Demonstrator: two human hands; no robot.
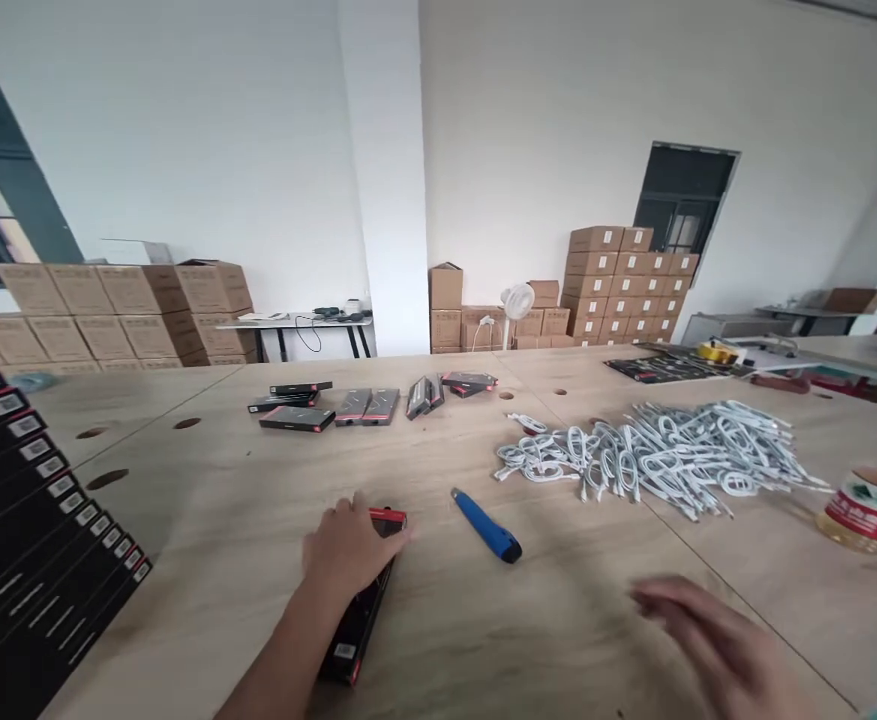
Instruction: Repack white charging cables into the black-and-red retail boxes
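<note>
My left hand is closed over the upper part of a slim black box with red ends, which lies on the wooden table. A small white label shows at the box's near end. My right hand is over the table at the lower right, smeared by motion, so its fingers cannot be made out. Between the two hands lies a blue utility knife. Beyond my right hand spreads a heap of coiled white cables.
Stacked black boxes rise at the left edge. Several more flat boxes lie farther back. A bottle with a red label stands at the right. Round holes pierce the tabletop. Cartons line the wall.
</note>
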